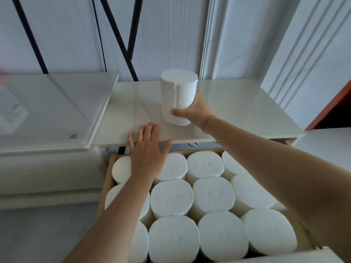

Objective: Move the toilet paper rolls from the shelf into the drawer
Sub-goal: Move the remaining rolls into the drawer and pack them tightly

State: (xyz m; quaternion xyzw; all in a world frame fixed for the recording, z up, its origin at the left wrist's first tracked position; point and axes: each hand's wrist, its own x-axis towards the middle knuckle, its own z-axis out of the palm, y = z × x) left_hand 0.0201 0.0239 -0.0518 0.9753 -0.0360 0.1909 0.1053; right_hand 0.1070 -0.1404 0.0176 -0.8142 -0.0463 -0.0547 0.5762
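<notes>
On the white shelf (237, 111) above the open drawer (108, 179), we have one toilet paper roll (178, 92) standing on end, wrapped in thin plastic and leaning a little to the left. Our right hand (195, 111) grasps it low on its right side, thumb (177, 112) curled across the front and the other fingers hidden behind it. We cannot tell whether its base touches the shelf or sits just above it. A thin red thread bracelet (207, 120) circles that wrist.

Our left hand (147, 149) lies flat and relaxed on the shelf's front edge, fingers straight and close together, holding nothing; a gold ring (139, 140) shows on one finger. Its palm and forearm hang over the back-left corner of the drawer.

Below, the wooden-walled drawer is packed with rolls in the drawer (171, 198), all upright and pressed against each other in rows, round ends facing up.

To the left of the shelf, touching its edge, sits a white glass-topped unit (47, 111). Behind it, black metal rods (121, 38) cross in front of the pale panelled wall (171, 35).
</notes>
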